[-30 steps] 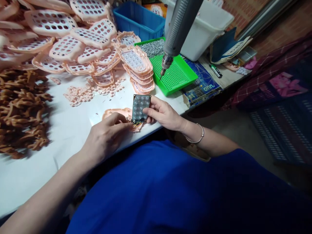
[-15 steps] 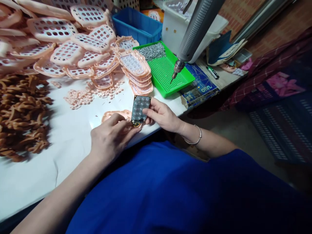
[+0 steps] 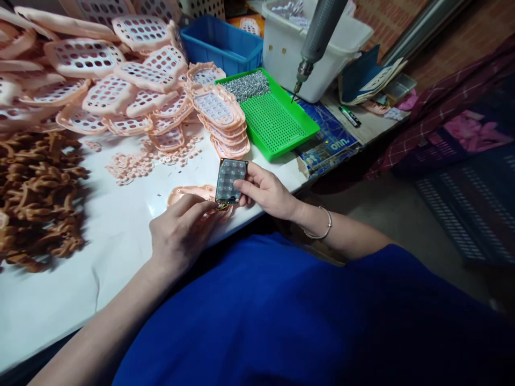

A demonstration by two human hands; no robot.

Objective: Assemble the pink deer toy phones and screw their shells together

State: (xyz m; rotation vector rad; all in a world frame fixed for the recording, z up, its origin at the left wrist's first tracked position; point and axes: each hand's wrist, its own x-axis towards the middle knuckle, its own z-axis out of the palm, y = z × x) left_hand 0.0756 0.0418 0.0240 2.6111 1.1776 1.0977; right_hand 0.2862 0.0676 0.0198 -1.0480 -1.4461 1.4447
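Between thumb and fingers, my right hand point(image 3: 265, 190) grips a dark circuit board point(image 3: 230, 179) by its right edge, tilted up, with rows of pale round spots on its face. Thin yellow and dark wires point(image 3: 223, 206) come from the board's lower edge. My left hand point(image 3: 177, 225) is closed at these wires, its fingertips pressed together; what exactly they pinch is too small to make out. Partly under my left hand, a pink plastic shell point(image 3: 189, 192) lies on the white table point(image 3: 120, 225) near its front edge.
An electric screwdriver point(image 3: 317, 43) hangs over a green tray point(image 3: 277, 123) with silver screws. Stacked pink shells point(image 3: 225, 115) stand left of it. Small pink parts point(image 3: 131, 165), brown pieces point(image 3: 44, 198), a blue bin point(image 3: 221, 45) and a white bin point(image 3: 317, 69) lie around.
The hanging screwdriver has swung up and away from over the tray's middle. The left thumb has drawn back beneath the fingers. My right hand keeps its hold on the board.
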